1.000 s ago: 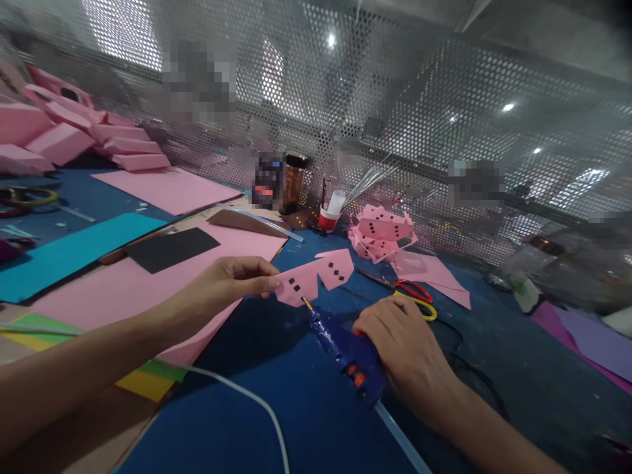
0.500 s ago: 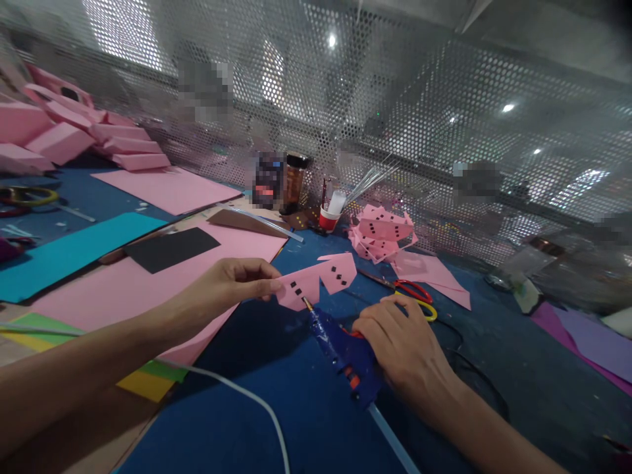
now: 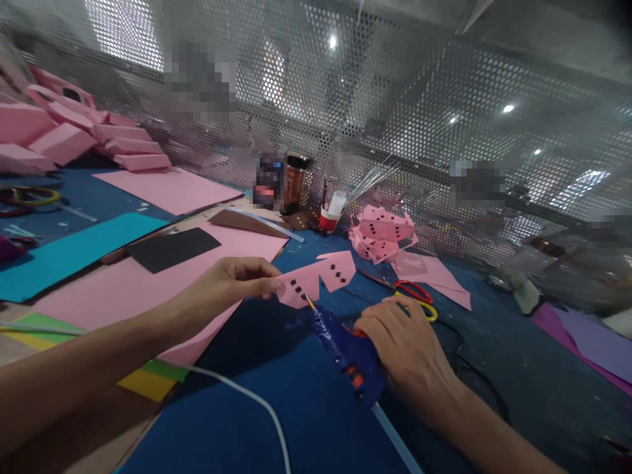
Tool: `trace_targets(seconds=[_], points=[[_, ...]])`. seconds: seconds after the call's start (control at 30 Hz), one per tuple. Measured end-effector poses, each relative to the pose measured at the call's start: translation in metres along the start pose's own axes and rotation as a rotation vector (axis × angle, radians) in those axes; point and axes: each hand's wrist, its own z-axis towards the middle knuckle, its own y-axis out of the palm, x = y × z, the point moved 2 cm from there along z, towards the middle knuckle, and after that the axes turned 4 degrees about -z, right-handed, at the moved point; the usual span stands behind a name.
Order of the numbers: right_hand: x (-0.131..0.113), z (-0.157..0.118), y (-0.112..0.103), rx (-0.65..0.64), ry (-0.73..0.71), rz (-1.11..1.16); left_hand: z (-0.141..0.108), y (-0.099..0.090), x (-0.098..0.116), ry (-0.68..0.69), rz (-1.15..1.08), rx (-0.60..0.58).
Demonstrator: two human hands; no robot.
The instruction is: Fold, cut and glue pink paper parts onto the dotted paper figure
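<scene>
- Worktop (image 3: pixel 227 428): blue, beneath the work.
- Glue gun (image 3: pixel 353 362): likely rigid; right hand (image 3: pixel 402 336) grips its handle.
- Pink cutout (image 3: pixel 309 276): raised above the worktop, short of its far edge; left hand (image 3: pixel 241 280) pinches one end. Probably light, bendable, easily creased; hold by unmarked margins.

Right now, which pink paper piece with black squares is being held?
The notched pink paper piece, pinched in the grip of the left hand; the other black-squared pieces sit heaped beside the red and white cup.
</scene>
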Motion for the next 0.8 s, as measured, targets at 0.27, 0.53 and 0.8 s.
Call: trace_targets(seconds=[0.27, 0.53, 0.8], points=[[-0.0009, -0.0008, 0.0019, -0.015, 0.022, 0.079, 0.0007, -0.0021, 0.0000, 0.020, 0.031, 0.020], [-0.0013, -0.0009, 0.0024, -0.019, 0.030, 0.103, -0.0003, -0.0009, 0.0018, 0.016, 0.029, -0.002], [-0.0011, -0.0016, 0.0034, -0.036, 0.030, 0.087, -0.0005, -0.0002, 0.0021, 0.027, 0.023, -0.010]])
